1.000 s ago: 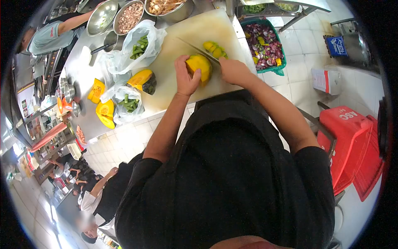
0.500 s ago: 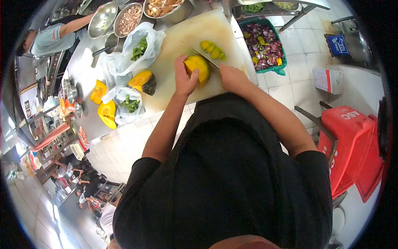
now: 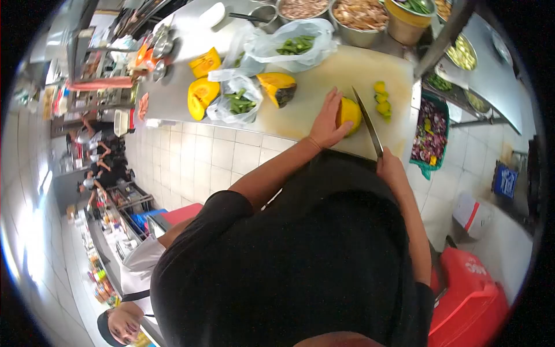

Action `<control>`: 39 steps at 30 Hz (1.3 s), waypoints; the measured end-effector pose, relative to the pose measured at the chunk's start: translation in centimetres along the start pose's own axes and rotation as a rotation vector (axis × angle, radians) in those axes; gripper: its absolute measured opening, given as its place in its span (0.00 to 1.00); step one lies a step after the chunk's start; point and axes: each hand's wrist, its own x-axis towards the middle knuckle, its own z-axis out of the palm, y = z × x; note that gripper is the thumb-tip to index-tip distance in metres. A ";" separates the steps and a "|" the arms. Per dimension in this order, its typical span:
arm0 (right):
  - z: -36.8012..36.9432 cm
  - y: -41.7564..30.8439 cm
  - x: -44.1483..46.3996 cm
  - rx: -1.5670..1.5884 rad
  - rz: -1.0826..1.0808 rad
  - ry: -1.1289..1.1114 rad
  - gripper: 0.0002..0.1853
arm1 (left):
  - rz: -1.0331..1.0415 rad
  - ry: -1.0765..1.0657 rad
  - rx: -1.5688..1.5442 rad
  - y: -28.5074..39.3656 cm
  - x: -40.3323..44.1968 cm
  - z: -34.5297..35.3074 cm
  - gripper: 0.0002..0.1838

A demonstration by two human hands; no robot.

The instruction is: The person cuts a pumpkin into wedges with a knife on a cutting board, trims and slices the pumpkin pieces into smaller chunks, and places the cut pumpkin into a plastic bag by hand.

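My left hand [image 3: 328, 122] curves round the near left side of a yellow pumpkin piece [image 3: 350, 115], steadying it on the pale cutting board [image 3: 315, 113]. Gripped by its handle in my right hand [image 3: 391, 165] is a long kitchen knife [image 3: 370, 122], its blade pointing away from me just right of the pumpkin. Whether the blade touches the flesh I cannot tell. Green-edged offcuts [image 3: 382, 102] lie in a short row right of the blade. A pumpkin wedge [image 3: 277, 88] with dark rind rests at the board's left, beside a plastic bag of cut green vegetables [image 3: 239, 103].
Two more pumpkin wedges [image 3: 203, 97] lie further left. Behind the board stand a second bag [image 3: 296, 45] and metal bowls of chopped food [image 3: 359, 23]. A green-lined crate of purple scraps [image 3: 430, 130] sits right, with a red bin [image 3: 471, 295] below. A person in a cap [image 3: 118, 324] is lower left.
The view has swung, shifting the counter's things. My right hand has drawn back towards my body, and the knife now points more directly away from me. My left hand stays on the pumpkin.
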 end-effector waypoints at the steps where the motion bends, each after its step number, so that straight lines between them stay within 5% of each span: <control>1: 0.0 0.1 -0.3 -0.004 -0.006 -0.017 0.10 | 0.002 -0.027 -0.006 0.0 -0.2 -0.5 0.45; 19: -4.1 -5.8 -0.8 -0.080 0.095 -0.013 0.10 | 0.070 -0.179 0.001 -0.8 -1.0 -1.7 0.42; 32: -4.1 -7.1 -0.8 -0.173 -0.145 0.023 0.09 | 0.078 -0.099 -0.038 -0.4 -0.8 -1.1 0.39; 39: -2.3 -7.6 2.9 -0.142 -0.090 0.030 0.10 | 0.069 -0.083 -0.024 -0.1 -1.1 -0.8 0.38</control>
